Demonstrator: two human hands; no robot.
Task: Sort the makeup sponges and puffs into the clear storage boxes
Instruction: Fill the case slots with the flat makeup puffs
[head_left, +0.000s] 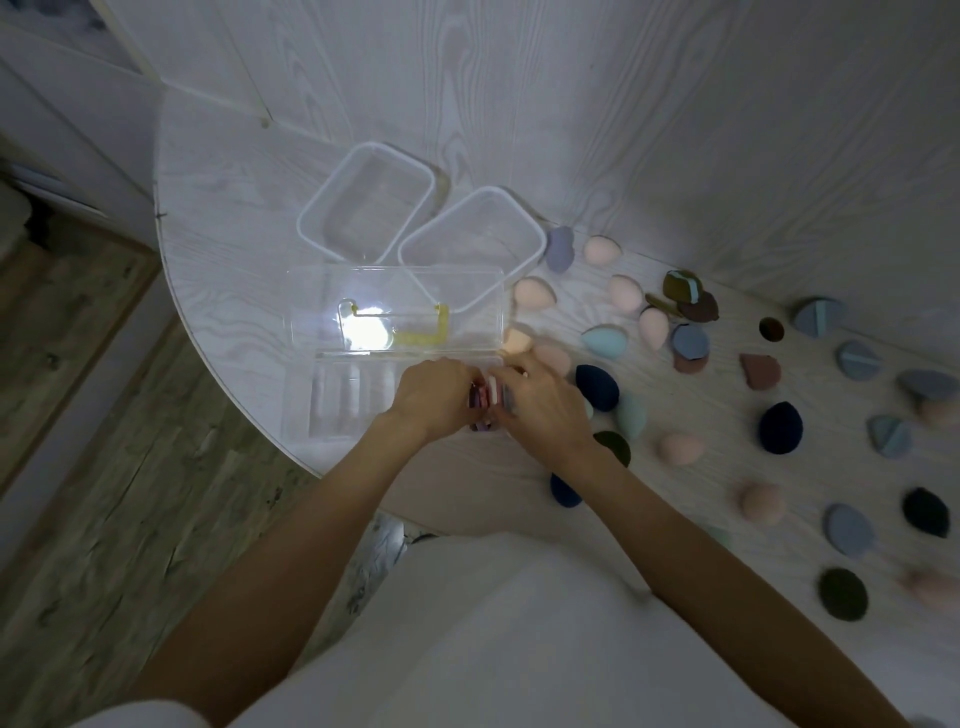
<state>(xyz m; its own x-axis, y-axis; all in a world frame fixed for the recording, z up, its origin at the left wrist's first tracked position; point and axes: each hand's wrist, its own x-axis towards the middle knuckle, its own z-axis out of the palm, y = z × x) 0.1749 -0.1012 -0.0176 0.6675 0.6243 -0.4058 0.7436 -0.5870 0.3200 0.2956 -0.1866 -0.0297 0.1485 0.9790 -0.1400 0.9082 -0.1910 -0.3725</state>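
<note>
Both hands meet over the right end of the long clear rectangular storage box (358, 400) near the table's front edge. The left hand (434, 397) and right hand (535, 400) curl their fingers narrowly around a row of flat pink, white and purple puffs (485, 397) standing on edge inside that box. Behind the box lies its hinged clear lid (397, 312), and beyond that two square clear tubs with white rims (363, 202). Right of the box, egg-shaped sponges (597, 387) and round puffs scatter across the white wood-grain table (218, 218); left of it the tabletop curves away.
</note>
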